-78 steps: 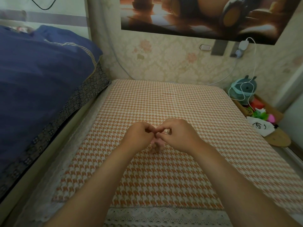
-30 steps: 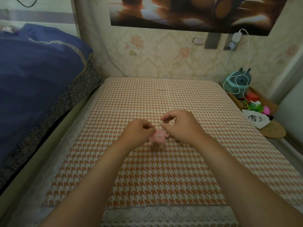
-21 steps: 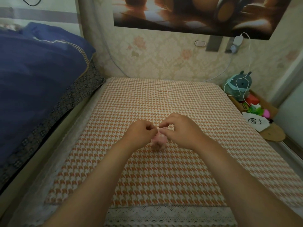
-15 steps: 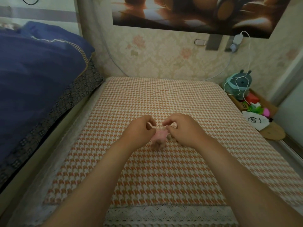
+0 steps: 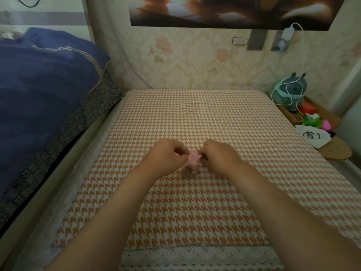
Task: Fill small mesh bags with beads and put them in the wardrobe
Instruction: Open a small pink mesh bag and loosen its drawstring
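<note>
both hands curl and pinch the top of a small pink mesh bag [image 5: 192,160] mid-tablecloth [image 5: 195,118]: left hand [image 5: 166,156], right hand [image 5: 219,158]. fingertips hidden; bag contents blurred.

Bag [image 5: 192,161]: small, pink, blurred; sides hidden behind left hand [image 5: 166,157] and right hand [image 5: 218,157]; contents unreadable.
Poster [image 5: 234,10]: cut by top edge, blurred.
Quilt [image 5: 39,85]: cut by left edge.
Forearms [image 5: 109,222]: cut by bottom edge.

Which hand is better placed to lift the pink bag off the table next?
Left, narrowly. The left hand and right hand both pinch the bag near its top, but the left lies against its side; the right touches only its upper corner.
</note>
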`<act>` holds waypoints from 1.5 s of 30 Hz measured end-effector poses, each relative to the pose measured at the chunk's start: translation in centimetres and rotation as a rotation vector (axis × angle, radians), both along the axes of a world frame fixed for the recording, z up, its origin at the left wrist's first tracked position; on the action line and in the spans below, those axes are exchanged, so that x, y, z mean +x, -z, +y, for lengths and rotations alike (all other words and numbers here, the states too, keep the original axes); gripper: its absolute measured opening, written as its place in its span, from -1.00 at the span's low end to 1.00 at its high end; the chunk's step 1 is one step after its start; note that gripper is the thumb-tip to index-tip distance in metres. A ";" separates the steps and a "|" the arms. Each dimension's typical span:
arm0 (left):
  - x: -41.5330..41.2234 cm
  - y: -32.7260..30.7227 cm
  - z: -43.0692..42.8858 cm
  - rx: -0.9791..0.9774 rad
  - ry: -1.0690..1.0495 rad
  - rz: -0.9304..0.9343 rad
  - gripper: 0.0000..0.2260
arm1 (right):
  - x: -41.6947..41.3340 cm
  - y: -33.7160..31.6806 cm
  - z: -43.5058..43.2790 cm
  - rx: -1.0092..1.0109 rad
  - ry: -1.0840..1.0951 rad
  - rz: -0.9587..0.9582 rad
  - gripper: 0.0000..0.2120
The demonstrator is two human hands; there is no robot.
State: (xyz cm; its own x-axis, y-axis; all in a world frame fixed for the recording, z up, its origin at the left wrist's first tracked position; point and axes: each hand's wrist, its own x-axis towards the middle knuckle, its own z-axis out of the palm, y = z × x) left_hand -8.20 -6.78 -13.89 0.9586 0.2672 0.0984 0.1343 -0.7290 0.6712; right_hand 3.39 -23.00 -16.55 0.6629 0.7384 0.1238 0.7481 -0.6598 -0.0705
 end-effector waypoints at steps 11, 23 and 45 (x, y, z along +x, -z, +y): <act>-0.4 -0.1 -0.4 -0.045 0.030 0.012 -0.85 | -1.7 -4.2 -0.1 0.629 -0.059 0.322 -0.90; -0.5 -0.4 -0.5 -0.058 0.028 0.030 -0.81 | -1.6 -3.6 -0.1 0.534 -0.046 0.248 -0.88; -0.1 -0.2 0.4 -0.083 0.066 -0.008 -0.88 | 0.7 0.4 1.8 0.266 0.100 0.184 -0.83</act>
State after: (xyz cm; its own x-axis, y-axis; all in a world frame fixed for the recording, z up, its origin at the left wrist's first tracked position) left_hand -8.26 -6.33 -13.65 0.9736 0.2114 0.0865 0.0824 -0.6782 0.7303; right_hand 4.05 -21.18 -16.91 0.7595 0.6265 0.1752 0.6395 -0.6697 -0.3776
